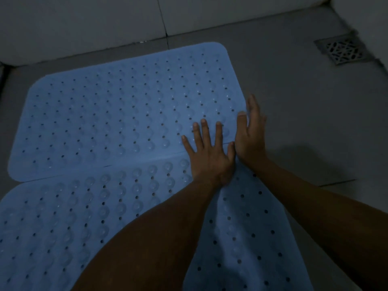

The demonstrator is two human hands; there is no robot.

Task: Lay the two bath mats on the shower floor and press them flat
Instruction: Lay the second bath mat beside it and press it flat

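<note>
Two blue rubbery bath mats lie on the grey tiled shower floor (294, 122), the far mat (115, 114) abutting the near mat (63, 223), both round-cornered, dotted with holes and suction-cup bumps. The left hand (206, 152) presses flat, fingers spread, across their seam. Just beside it, the right hand (251, 135) rests with straight fingers at the far mat's right edge, and a patterned metal drain (341, 51) sits far right.

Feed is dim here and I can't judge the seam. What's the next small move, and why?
Probably slide the left hand toward you onto the near mat and press there: both hands sit at the seam's right end, and its right part looks rippled, not flat.
</note>
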